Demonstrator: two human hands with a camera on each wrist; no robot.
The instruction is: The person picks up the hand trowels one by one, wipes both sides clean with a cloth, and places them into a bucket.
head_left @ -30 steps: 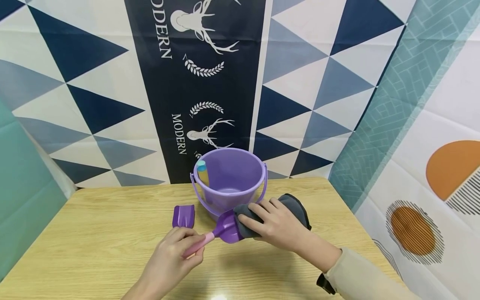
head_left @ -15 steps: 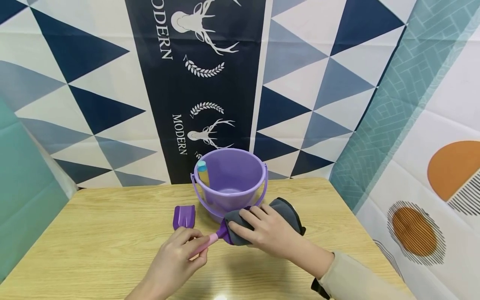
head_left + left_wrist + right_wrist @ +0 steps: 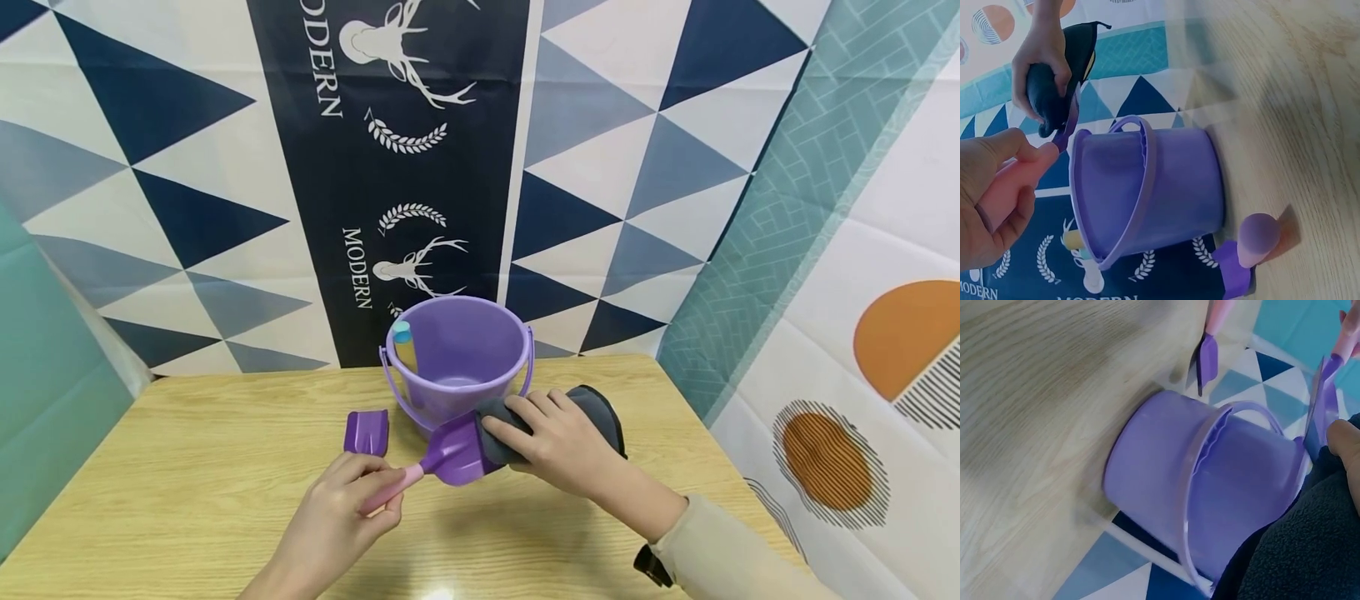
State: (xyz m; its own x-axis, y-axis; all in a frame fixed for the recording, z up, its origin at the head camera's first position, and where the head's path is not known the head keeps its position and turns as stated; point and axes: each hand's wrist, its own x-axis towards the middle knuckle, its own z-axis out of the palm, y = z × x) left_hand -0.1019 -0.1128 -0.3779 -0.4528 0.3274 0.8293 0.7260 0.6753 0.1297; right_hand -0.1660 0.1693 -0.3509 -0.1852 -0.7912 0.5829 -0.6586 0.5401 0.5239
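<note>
My left hand [image 3: 333, 517] grips the pink handle of a toy shovel [image 3: 452, 452], raised above the table with its purple blade pointing right. A dark grey cloth [image 3: 600, 414] is in my right hand [image 3: 561, 446], wrapped over the blade's far end, which it hides. Just behind the blade stands a purple bucket [image 3: 465, 337], its handle hanging down at the front. From the left wrist view, the left fingers [image 3: 1017, 219] curl round the pink handle [image 3: 1013, 184]. In the right wrist view, the thumb [image 3: 1342, 439] presses the cloth against the blade.
A second purple shovel [image 3: 367, 433] lies on the wooden table [image 3: 225, 467] left of the bucket; its pink handle [image 3: 1219, 314] shows in the right wrist view. Inside the bucket leans a yellow stick-like thing with a blue top [image 3: 405, 346]. Patterned cloth walls [image 3: 592, 167] enclose the table.
The right hand and cloth slid left along the blade to near the handle, then back right. More of the blade shows now than half a second ago. The bucket and second shovel stayed put.
</note>
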